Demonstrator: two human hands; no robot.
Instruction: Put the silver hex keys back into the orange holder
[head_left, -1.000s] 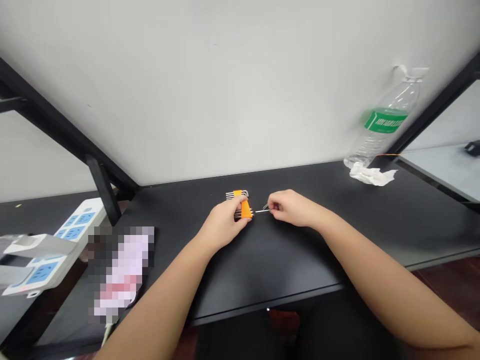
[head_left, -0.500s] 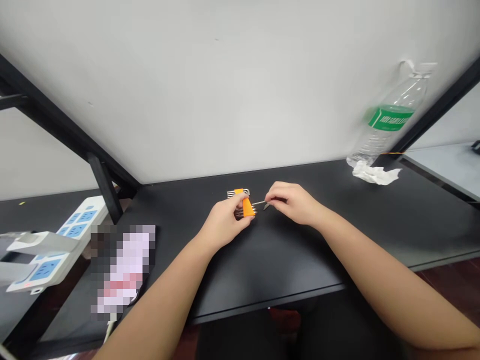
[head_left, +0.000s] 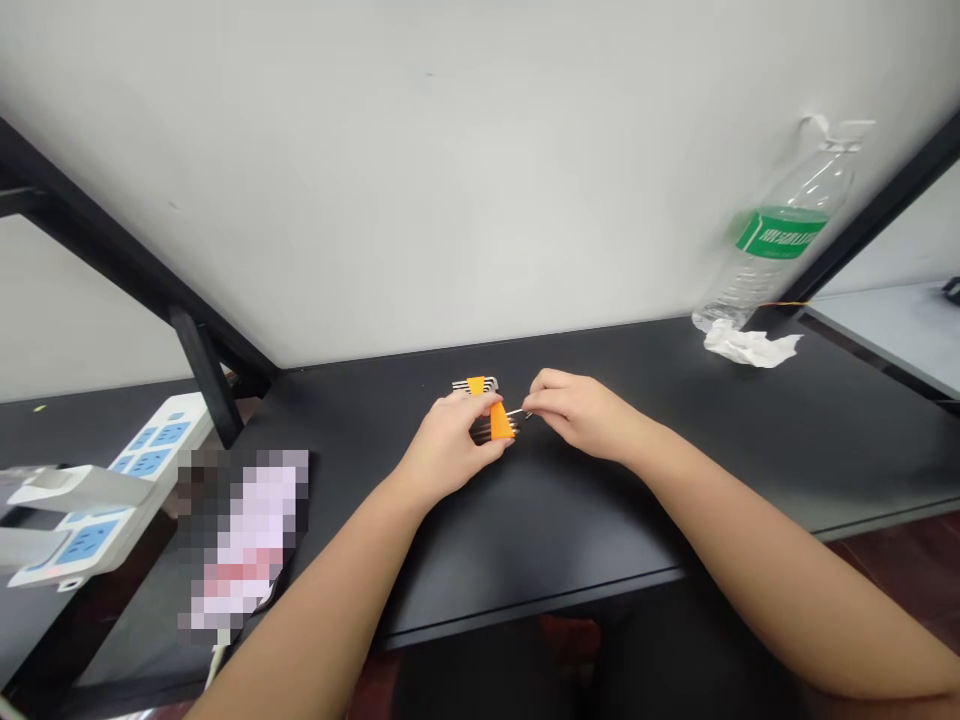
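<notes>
My left hand (head_left: 448, 446) is closed around an orange holder (head_left: 500, 422) of several metal hex keys, resting on the black table (head_left: 750, 430). My right hand (head_left: 581, 412) pinches a thin metal hex key (head_left: 517, 412) right at the holder's end, its fingers pressed together. A second orange-banded set of hex keys (head_left: 475, 385) lies on the table just behind my left hand.
A tilted plastic water bottle (head_left: 776, 240) with a green label leans against the wall at the back right, with crumpled white paper (head_left: 750, 347) by its base. A white and blue power strip (head_left: 112, 480) and a blurred-out object (head_left: 244, 540) lie at the left.
My right hand has moved left, bringing the thin hex key closer into the orange holder. My left hand has stayed on the holder.
</notes>
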